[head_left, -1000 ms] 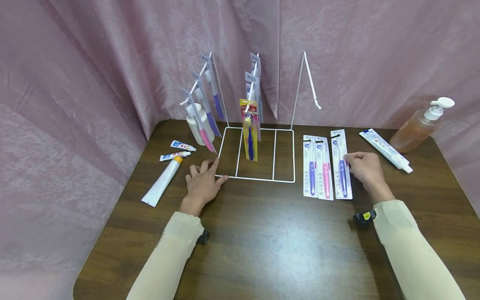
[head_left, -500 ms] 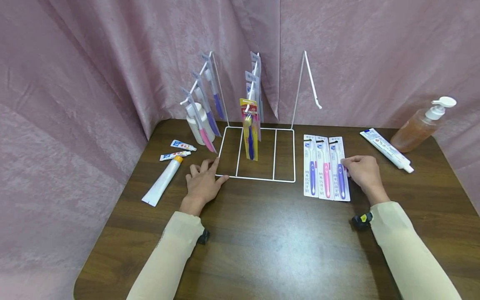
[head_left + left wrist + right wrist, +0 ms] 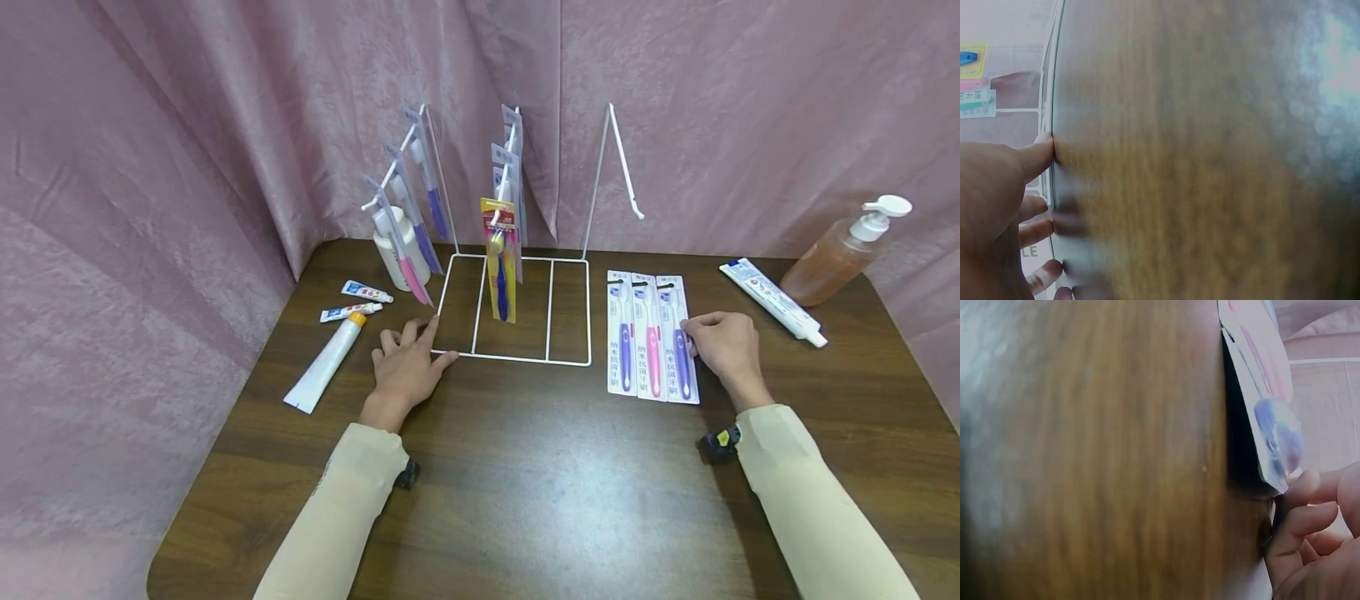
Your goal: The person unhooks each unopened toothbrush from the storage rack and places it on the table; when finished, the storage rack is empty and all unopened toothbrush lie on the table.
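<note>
The person's right hand (image 3: 724, 343) pinches the right edge of a flat white pack with a purple toothbrush inside (image 3: 682, 360). It is just left of that hand, beside a white pack with a pink toothbrush (image 3: 652, 354). The left hand (image 3: 405, 364), fingers spread wide, touches a white wire rack (image 3: 550, 310) to its right.

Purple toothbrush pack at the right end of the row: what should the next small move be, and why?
Probably let go: the right-hand grip could release the right-end purple toothbrush pack. It lies alongside the pink toothbrush pack, with no clear gap between them, and the grip pinches only its outer edge.
</note>
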### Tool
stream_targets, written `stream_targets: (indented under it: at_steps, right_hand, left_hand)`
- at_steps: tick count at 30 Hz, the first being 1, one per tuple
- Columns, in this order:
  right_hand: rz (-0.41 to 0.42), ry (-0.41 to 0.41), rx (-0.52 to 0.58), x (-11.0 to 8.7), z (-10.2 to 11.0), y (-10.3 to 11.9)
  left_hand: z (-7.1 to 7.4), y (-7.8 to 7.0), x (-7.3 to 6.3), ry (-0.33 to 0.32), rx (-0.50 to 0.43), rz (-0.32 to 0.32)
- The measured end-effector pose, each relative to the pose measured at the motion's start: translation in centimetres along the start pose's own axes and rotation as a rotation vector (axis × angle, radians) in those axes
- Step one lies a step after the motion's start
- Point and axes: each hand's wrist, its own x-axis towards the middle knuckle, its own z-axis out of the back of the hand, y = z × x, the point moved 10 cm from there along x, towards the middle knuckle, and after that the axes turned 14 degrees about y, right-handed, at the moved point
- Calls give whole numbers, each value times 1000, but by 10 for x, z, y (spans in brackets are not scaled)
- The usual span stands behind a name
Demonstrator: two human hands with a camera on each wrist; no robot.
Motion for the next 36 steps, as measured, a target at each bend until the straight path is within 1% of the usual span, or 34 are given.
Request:
stream_targets:
  at_steps: [8,13,24,26,29,31,33,36]
  right_hand:
    - [-13,-1,9,2,-1,0]
    - [-24,2,21,4,-1,-2]
    - [-12,-3,37,3,-3,-1]
    - [1,-36,23,0,0,3]
    - [46,-107,-7,-10,5,18]
    - [100,-157,-23,-18,6,36]
    - [178,-177,-13,-26,3,60]
    - [343,-201,48,-38,-5,100]
  left_hand:
    - [-3,4,4,6,-26,-11]
    - [-3,5,6,11,-24,-14]
    - [-5,6,7,22,-16,-4]
    - [-5,6,7,21,-21,-7]
    - [-5,4,7,18,-23,-14]
    - [-5,4,7,13,-22,-16]
    - [-4,4,5,8,-21,-11]
    - [-2,3,2,-2,-10,-10]
